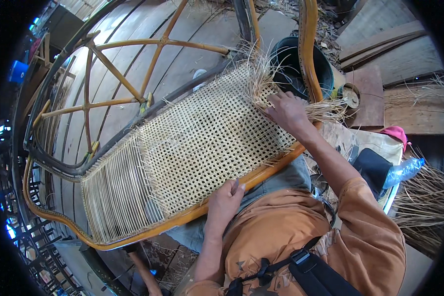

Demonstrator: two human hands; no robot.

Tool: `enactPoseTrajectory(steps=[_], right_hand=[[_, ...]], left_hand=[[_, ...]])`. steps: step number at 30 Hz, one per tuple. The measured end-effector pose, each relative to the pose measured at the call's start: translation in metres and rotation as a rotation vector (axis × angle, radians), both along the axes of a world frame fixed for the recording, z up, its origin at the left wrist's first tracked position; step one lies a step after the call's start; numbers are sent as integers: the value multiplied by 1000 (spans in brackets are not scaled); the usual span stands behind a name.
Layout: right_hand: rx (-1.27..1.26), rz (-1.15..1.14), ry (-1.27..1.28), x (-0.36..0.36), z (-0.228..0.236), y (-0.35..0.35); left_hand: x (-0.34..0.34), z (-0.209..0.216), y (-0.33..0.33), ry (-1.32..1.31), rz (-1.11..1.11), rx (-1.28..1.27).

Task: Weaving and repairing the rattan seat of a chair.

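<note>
A woven cane panel (202, 143) stretches across a curved rattan chair frame (192, 213) that lies over my lap. Its right part is a close open-hole weave; the left end shows only parallel strands (116, 185). My right hand (287, 111) rests at the panel's far right edge, fingers bent and closed down at the weave beside a bunch of loose cane ends (259, 81). What its fingertips pinch is hidden. My left hand (223, 204) lies closed at the near rail, with a small dark pointed tool (235, 186) sticking up from between thumb and fingers.
A dark bucket (286, 59) stands behind the right rail, with a round tin (350, 94) beside it. To the right lie a plastic bottle (404, 170), a black pouch (370, 167) and a heap of cane strips (424, 202). Another person's arm (145, 271) shows at lower left.
</note>
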State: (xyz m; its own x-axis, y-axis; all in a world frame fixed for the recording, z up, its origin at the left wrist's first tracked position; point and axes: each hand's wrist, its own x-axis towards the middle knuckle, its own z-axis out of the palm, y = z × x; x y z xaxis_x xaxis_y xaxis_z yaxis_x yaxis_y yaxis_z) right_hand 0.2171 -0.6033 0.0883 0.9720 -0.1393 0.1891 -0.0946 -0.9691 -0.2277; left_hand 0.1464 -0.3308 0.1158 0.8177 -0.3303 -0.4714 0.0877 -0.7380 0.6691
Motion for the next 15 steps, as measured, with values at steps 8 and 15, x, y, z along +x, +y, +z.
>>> enactPoseTrajectory(steps=[8,15], right_hand=[[223,112,120,-3,-27,-12],[227,127,91,-12,-26,-5]], left_hand=[[120,-37,-77,232,287,-448],[191,-99,-142,206,289,-350]])
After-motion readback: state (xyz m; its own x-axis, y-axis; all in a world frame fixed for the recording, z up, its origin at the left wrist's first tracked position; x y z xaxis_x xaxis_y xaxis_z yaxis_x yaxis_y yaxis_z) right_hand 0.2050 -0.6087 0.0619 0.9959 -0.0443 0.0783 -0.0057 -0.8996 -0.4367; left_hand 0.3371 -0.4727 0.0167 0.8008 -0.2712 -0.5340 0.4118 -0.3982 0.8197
